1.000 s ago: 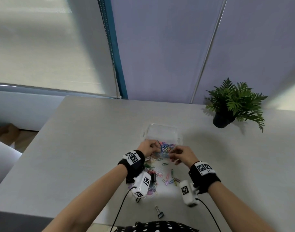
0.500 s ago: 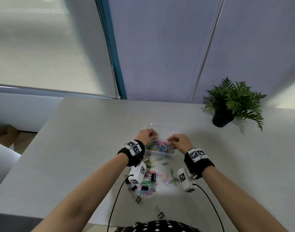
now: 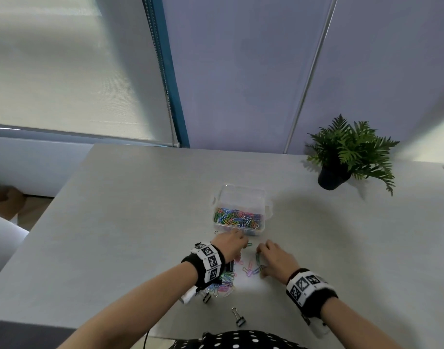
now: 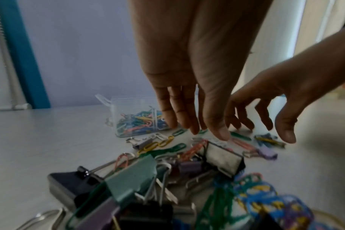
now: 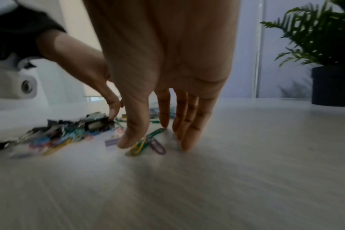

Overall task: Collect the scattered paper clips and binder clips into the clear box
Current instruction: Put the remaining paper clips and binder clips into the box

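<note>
The clear box (image 3: 241, 197) stands mid-table, its bottom covered with coloured paper clips (image 3: 237, 219); the left wrist view shows the box (image 4: 128, 109) too. Just in front of it my left hand (image 3: 241, 241) hovers with straight fingers (image 4: 193, 124) over loose clips, holding nothing. My right hand (image 3: 262, 259) is spread on the table, thumb and fingertips (image 5: 187, 140) bracketing a few paper clips (image 5: 146, 143). A heap of paper clips and binder clips (image 4: 148, 174) lies under my left wrist. One black binder clip (image 3: 239, 318) sits apart, near me.
A potted fern (image 3: 341, 157) stands at the back right of the grey table (image 3: 127, 222). The table's left edge drops off toward the floor. A window blind and a wall are behind the table.
Both hands have pulled back from over the box toward me and come down onto the scattered clips. The box now shows uncovered.
</note>
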Demonstrator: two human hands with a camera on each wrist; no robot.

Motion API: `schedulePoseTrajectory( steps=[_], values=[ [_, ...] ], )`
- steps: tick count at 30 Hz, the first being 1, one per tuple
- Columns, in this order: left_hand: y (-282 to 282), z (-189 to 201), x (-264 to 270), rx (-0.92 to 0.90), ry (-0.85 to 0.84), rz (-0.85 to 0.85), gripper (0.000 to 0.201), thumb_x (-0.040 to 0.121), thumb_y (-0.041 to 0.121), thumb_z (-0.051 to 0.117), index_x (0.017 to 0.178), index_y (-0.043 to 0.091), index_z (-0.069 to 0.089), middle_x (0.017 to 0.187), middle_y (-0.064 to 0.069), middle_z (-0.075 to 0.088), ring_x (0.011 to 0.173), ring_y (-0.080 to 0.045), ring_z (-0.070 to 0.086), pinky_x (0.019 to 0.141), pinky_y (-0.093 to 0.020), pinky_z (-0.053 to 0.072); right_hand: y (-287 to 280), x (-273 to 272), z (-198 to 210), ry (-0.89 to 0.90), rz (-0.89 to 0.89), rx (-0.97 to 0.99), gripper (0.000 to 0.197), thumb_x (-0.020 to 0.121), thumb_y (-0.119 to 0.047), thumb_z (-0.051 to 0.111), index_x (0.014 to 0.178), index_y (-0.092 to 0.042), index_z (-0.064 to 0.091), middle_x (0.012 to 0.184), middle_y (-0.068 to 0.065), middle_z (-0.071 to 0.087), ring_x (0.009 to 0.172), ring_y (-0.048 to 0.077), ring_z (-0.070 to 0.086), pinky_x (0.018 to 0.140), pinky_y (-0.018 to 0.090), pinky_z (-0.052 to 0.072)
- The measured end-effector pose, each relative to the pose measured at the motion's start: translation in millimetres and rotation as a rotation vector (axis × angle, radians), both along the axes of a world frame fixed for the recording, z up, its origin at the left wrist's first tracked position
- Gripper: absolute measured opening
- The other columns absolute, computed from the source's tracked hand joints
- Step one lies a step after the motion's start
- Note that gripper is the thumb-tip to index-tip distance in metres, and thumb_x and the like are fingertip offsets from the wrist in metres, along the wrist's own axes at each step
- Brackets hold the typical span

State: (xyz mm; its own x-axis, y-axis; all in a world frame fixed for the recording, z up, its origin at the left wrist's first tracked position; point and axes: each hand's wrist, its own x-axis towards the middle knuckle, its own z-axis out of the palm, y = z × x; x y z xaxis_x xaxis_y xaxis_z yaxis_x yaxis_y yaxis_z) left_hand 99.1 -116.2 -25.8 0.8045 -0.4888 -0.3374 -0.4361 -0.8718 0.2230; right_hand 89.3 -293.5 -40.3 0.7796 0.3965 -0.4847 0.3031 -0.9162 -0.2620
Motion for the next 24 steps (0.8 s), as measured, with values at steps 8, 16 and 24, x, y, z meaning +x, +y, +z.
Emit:
schedulePoseTrajectory(
  steps=[8, 16, 24],
  values=[
    [-8, -11, -9, 0.159, -0.037, -0.017, 0.041, 0.083, 0.015, 0.063, 0.119, 0.002, 0.049, 0.124, -0.015, 0.053, 0.124, -0.03, 0.041, 0.094, -0.043, 0.044, 11, 0, -11, -0.079, -0.043, 0.072, 0.03, 0.08, -0.015, 0.059, 0.108, -0.009, 0.049, 0.116, 0.01, 0.052, 0.107, 0.027, 0.049, 0.082, 0.036, 0.042],
    [-3, -9, -4, 0.013, 0.049, 0.088, 0.021, 0.09, 0.016, 0.053, 0.108, 0.01, 0.061, 0.116, -0.015, 0.055, 0.11, -0.032, 0.054, 0.089, -0.039, 0.045, 10, -3, -10, -0.11, -0.033, 0.081, 0.016, 0.084, -0.017, 0.054, 0.099, -0.012, 0.056, 0.108, 0.01, 0.056, 0.102, 0.027, 0.052, 0.078, 0.034, 0.042],
    [6, 0, 9, -0.169, 0.147, 0.237, 0.009, 0.085, 0.013, 0.059, 0.092, 0.01, 0.064, 0.103, -0.01, 0.067, 0.097, -0.027, 0.062, 0.086, -0.039, 0.051, 11, 2, -7, -0.078, -0.006, 0.09, 0.017, 0.086, -0.018, 0.053, 0.099, -0.007, 0.054, 0.11, 0.012, 0.054, 0.098, 0.028, 0.055, 0.075, 0.033, 0.041]
  ],
)
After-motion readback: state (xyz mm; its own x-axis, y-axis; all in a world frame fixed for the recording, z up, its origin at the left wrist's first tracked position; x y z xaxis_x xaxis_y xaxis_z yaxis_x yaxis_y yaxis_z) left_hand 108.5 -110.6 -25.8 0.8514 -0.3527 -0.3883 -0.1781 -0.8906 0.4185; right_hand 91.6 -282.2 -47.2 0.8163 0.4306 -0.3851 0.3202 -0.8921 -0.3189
